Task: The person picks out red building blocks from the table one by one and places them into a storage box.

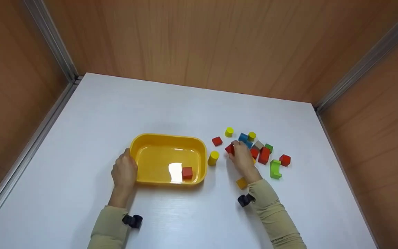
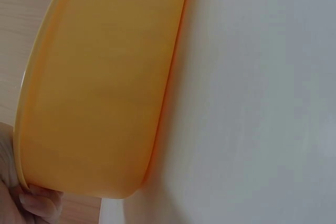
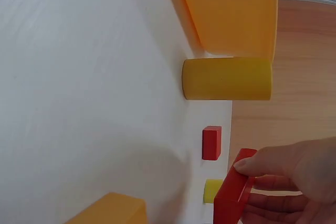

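A yellow plastic tray (image 1: 157, 159) sits on the white table with one red block (image 1: 187, 173) inside it. My left hand (image 1: 124, 170) grips the tray's left rim; in the left wrist view its fingers (image 2: 42, 203) curl round the rim at the tray's corner. My right hand (image 1: 242, 159) pinches a red rectangular block (image 3: 234, 186) between thumb and fingers, right of the tray among scattered blocks. A yellow cylinder (image 1: 213, 158) stands between the tray and that hand. An orange block (image 1: 242, 183) lies beside the right wrist.
Around the right hand lie a red block (image 1: 217, 141), yellow cylinders (image 1: 229, 131), blue pieces (image 1: 243, 137), a longer red block (image 1: 264, 155), a light-green arch (image 1: 275, 169) and a red block (image 1: 285, 160). Wooden panels (image 1: 192, 45) enclose the table's back and sides.
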`<state>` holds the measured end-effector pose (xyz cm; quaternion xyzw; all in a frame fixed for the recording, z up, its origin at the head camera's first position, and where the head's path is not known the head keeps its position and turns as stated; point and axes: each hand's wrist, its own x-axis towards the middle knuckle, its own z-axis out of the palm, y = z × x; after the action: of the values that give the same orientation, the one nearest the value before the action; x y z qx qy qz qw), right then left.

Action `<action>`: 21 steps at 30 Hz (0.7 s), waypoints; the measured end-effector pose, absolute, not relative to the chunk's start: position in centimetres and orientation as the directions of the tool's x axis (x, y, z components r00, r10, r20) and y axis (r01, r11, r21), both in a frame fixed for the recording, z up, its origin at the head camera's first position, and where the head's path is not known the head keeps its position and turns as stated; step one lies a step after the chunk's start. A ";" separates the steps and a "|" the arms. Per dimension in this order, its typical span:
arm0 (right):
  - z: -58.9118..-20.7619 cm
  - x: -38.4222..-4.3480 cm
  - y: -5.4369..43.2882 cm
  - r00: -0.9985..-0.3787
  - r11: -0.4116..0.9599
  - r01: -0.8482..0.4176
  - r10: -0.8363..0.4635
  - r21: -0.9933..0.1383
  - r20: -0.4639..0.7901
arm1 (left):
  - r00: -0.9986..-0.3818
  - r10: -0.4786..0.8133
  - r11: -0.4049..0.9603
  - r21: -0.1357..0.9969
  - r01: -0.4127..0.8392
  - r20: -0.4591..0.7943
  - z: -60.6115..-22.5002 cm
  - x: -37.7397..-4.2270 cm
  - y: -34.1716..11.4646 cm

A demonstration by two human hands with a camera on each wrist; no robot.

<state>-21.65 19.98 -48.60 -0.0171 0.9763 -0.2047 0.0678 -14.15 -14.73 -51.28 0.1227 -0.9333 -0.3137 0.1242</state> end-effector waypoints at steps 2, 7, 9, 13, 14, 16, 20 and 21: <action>-48.2 -21.5 19.9 -0.992 0.911 -0.016 -0.066 -0.411 -0.107 | -0.940 -0.307 0.771 0.618 -0.152 0.152 -51.3 -14.2 -14.7; -47.2 -21.0 19.4 -0.994 0.905 -0.069 -0.096 -0.419 -0.044 | -0.940 -0.314 0.765 0.622 -0.166 0.135 -51.2 -14.2 -14.7; -46.9 -20.8 19.2 -0.994 0.905 -0.093 -0.110 -0.416 -0.018 | -0.940 -0.317 0.762 0.624 -0.172 0.128 -51.2 -14.2 -14.7; -46.1 -20.4 18.6 -0.991 0.900 -0.133 -0.134 -0.415 0.027 | -0.940 -0.321 0.758 0.627 -0.180 0.118 -51.1 -14.2 -14.6; -46.0 -20.3 18.5 -0.989 0.898 -0.145 -0.140 -0.416 0.041 | -0.940 -0.321 0.758 0.626 -0.182 0.115 -51.1 -14.2 -14.6; -45.7 -20.1 18.1 -0.985 0.892 -0.172 -0.159 -0.418 0.067 | -0.940 -0.321 0.760 0.623 -0.185 0.112 -51.0 -14.2 -14.6; -45.0 -19.6 17.4 -0.967 0.877 -0.251 -0.210 -0.410 0.143 | -0.940 -0.315 0.764 0.623 -0.169 0.130 -51.0 -14.2 -14.6; -44.9 -19.4 17.1 -0.963 0.871 -0.267 -0.222 -0.413 0.154 | -0.940 -0.312 0.765 0.624 -0.162 0.138 -51.0 -14.2 -14.6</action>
<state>-19.43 17.14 -44.87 -0.1265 0.9659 -0.2202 -0.0509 -14.17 -14.57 -51.02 0.1271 -0.9320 -0.3185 0.1177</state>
